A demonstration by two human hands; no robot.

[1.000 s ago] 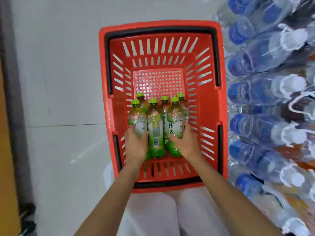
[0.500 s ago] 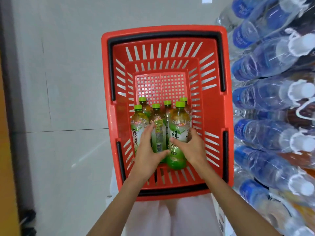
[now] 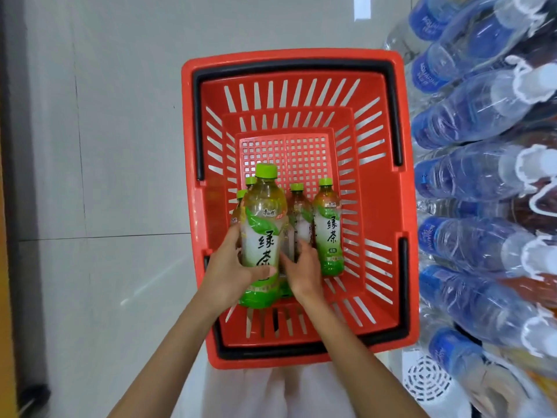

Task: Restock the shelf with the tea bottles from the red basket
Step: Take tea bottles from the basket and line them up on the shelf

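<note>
The red basket point(image 3: 376, 206) stands on the floor below me. Several green-capped tea bottles stand in its near left part. My left hand point(image 3: 229, 273) grips one tea bottle point(image 3: 262, 236) and holds it raised above the others. My right hand point(image 3: 301, 267) is closed around a second tea bottle point(image 3: 298, 218) that still stands among the rest. Another bottle point(image 3: 328, 227) stands free at the right of the group. Two more are mostly hidden behind the raised one.
Rows of water bottles point(image 3: 482, 176) with blue labels and white caps fill the shelf along the right edge. Grey tiled floor point(image 3: 105, 176) lies to the left. A dark strip point(image 3: 18, 206) runs down the far left.
The bottle has passed from my right hand to my left and risen out of the group. My right hand has moved to another bottle in the basket.
</note>
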